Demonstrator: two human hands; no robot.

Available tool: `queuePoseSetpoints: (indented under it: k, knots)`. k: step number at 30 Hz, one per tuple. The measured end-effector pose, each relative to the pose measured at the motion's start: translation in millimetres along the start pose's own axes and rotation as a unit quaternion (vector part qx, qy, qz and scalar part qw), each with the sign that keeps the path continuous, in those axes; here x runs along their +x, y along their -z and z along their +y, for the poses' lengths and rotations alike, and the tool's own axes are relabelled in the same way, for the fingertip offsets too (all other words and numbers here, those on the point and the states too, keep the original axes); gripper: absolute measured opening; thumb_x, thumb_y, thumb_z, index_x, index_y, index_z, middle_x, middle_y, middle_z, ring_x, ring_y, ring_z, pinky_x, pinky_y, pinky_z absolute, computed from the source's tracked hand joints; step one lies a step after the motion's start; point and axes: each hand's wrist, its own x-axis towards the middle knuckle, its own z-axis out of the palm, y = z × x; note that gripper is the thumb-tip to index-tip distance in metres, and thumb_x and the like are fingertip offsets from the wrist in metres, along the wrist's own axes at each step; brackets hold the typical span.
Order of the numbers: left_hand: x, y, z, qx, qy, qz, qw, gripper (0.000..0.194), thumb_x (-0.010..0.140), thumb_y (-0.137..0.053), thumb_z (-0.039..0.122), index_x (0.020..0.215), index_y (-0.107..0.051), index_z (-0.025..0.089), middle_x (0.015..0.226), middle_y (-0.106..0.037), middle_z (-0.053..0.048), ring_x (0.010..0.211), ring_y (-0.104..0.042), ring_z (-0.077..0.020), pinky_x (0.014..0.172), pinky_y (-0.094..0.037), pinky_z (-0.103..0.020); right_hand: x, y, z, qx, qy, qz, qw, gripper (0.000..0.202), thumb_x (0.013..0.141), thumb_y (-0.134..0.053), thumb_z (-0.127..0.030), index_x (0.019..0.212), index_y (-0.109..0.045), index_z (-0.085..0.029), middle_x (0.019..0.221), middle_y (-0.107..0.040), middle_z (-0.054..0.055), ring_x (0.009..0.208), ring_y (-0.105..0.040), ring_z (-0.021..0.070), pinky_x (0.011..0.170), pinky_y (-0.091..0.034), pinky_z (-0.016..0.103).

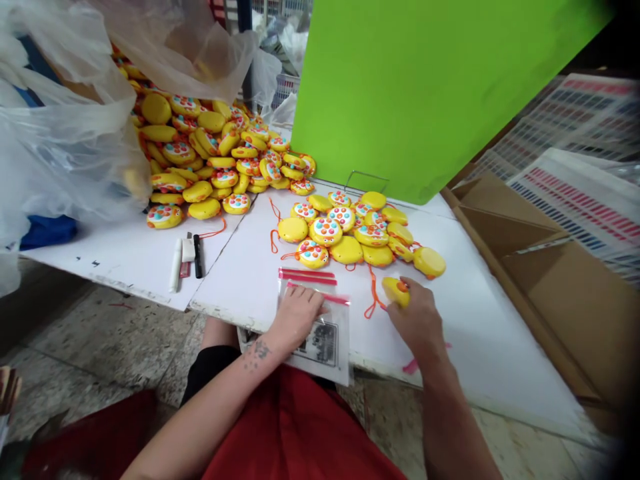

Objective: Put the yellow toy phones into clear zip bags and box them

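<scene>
My right hand (pixel 417 317) grips a yellow toy (pixel 393 292) by its edge, just above the white table. A loop of orange cord (pixel 373 300) lies on the table beside the toy. My left hand (pixel 300 312) is closed at the top of a clear zip bag (pixel 341 353) with a pink seal strip and a dark printed panel; its fingertips are partly hidden. Behind both hands lies a cluster of the same round yellow toys (pixel 347 250). Some show a white face with coloured buttons, others their plain yellow backs.
At the left, a large heap of yellow toys (pixel 205 192) spills from a translucent plastic sack (pixel 75 133). White and black markers (pixel 199 257) lie near the front edge. A green panel (pixel 425 87) stands behind the table (pixel 480 333). An open cardboard box (pixel 530 280) borders the right side.
</scene>
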Motion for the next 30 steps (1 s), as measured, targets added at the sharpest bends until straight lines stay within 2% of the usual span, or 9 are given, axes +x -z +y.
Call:
queuePoseSetpoints:
  k: [4, 7, 10, 12, 14, 16, 19, 23, 30]
  knots:
    - [-1.6, 1.1, -1.2, -0.069, 0.006, 0.009, 0.998, 0.03, 0.089, -0.048, 0.037, 0.11, -0.051, 0.015, 0.096, -0.061, -0.008, 0.091, -0.052, -0.0224, 0.082, -0.039, -0.037, -1.8, 10.6, -15.1, 0.211, -0.088, 0.029, 0.973, 0.045, 0.065, -0.063, -0.029, 0.108, -0.054, -0.02, 0.104, -0.059, 0.008, 0.093, -0.055, 0.0245, 0.085, -0.044, 0.042]
    - [-2.5, 3.4, -2.0, -0.12, 0.019, 0.016, 0.992, 0.056, 0.088, -0.05, 0.039, 0.134, -0.031, 0.013, 0.097, -0.061, -0.008, 0.09, -0.053, -0.0226, 0.085, -0.039, -0.039, -7.8, 15.0, -33.5, 0.423, -0.086, 0.018, 0.902, 0.045, 0.064, -0.071, -0.033, 0.103, -0.051, -0.021, 0.1, -0.06, 0.005, 0.089, -0.058, 0.0214, 0.081, -0.048, 0.039]
    - [-3.0, 5.3, -2.9, -0.152, 0.036, 0.019, 0.988, 0.065, 0.089, -0.047, 0.04, 0.141, -0.017, 0.014, 0.093, -0.061, -0.007, 0.088, -0.053, -0.0225, 0.086, -0.039, -0.041, -11.6, 18.6, -51.1, 0.571, -0.067, -0.046, 0.817, 0.045, 0.062, -0.075, -0.03, 0.099, -0.05, -0.024, 0.096, -0.061, 0.004, 0.085, -0.06, 0.0195, 0.076, -0.05, 0.037]
    - [-3.0, 6.6, -2.9, -0.158, 0.04, 0.017, 0.986, 0.064, 0.09, -0.046, 0.039, 0.141, -0.017, 0.014, 0.095, -0.06, -0.008, 0.089, -0.053, -0.0226, 0.086, -0.039, -0.041, -11.3, 18.6, -61.3, 0.619, -0.064, -0.082, 0.779, 0.047, 0.061, -0.076, -0.027, 0.1, -0.051, -0.025, 0.096, -0.062, 0.004, 0.086, -0.06, 0.0201, 0.076, -0.051, 0.037]
    - [-2.8, 7.8, -2.5, -0.151, 0.03, 0.013, 0.988, 0.058, 0.09, -0.045, 0.037, 0.139, -0.024, 0.015, 0.101, -0.059, -0.01, 0.092, -0.053, -0.023, 0.086, -0.039, -0.041, -9.1, 14.0, -70.4, 0.638, -0.073, -0.094, 0.761, 0.047, 0.061, -0.077, -0.027, 0.101, -0.051, -0.024, 0.099, -0.062, 0.004, 0.09, -0.061, 0.0215, 0.079, -0.051, 0.039]
    - [-2.3, 8.0, -2.3, -0.134, 0.012, 0.006, 0.991, 0.041, 0.092, -0.042, 0.033, 0.129, -0.039, 0.016, 0.103, -0.059, -0.01, 0.094, -0.052, -0.0228, 0.084, -0.039, -0.038, -6.5, 4.0, -77.5, 0.631, -0.091, -0.081, 0.766, 0.046, 0.063, -0.076, -0.029, 0.101, -0.051, -0.023, 0.1, -0.062, 0.005, 0.091, -0.061, 0.0217, 0.081, -0.05, 0.041]
    - [-1.2, 5.2, -3.0, -0.102, -0.006, -0.001, 0.995, 0.022, 0.093, -0.039, 0.025, 0.103, -0.055, 0.017, 0.097, -0.059, -0.008, 0.092, -0.051, -0.0214, 0.08, -0.039, -0.035, -4.6, -16.6, -83.0, 0.585, -0.109, -0.069, 0.8, 0.046, 0.064, -0.076, -0.032, 0.1, -0.05, -0.021, 0.095, -0.063, 0.005, 0.086, -0.061, 0.0201, 0.079, -0.051, 0.039]
    - [-1.4, 0.8, -5.0, -0.09, 0.004, 0.034, 0.995, 0.017, 0.091, -0.045, 0.029, 0.087, -0.056, 0.017, 0.089, -0.06, -0.006, 0.086, -0.05, -0.0197, 0.078, -0.038, -0.033, -7.3, -34.4, -85.3, 0.537, -0.109, -0.13, 0.827, 0.042, 0.068, -0.072, -0.039, 0.099, -0.049, -0.021, 0.09, -0.062, 0.004, 0.08, -0.06, 0.0179, 0.071, -0.051, 0.032]
    - [-5.4, 5.6, -5.3, -0.132, 0.066, 0.109, 0.983, 0.024, 0.088, -0.05, 0.039, 0.08, -0.052, 0.016, 0.077, -0.058, -0.005, 0.076, -0.048, -0.019, 0.071, -0.038, -0.031, -8.8, -33.4, -89.6, 0.481, -0.087, -0.242, 0.838, 0.04, 0.077, -0.06, -0.05, 0.103, -0.055, -0.02, 0.073, -0.062, 0.0, 0.066, -0.058, 0.0155, 0.058, -0.046, 0.026]
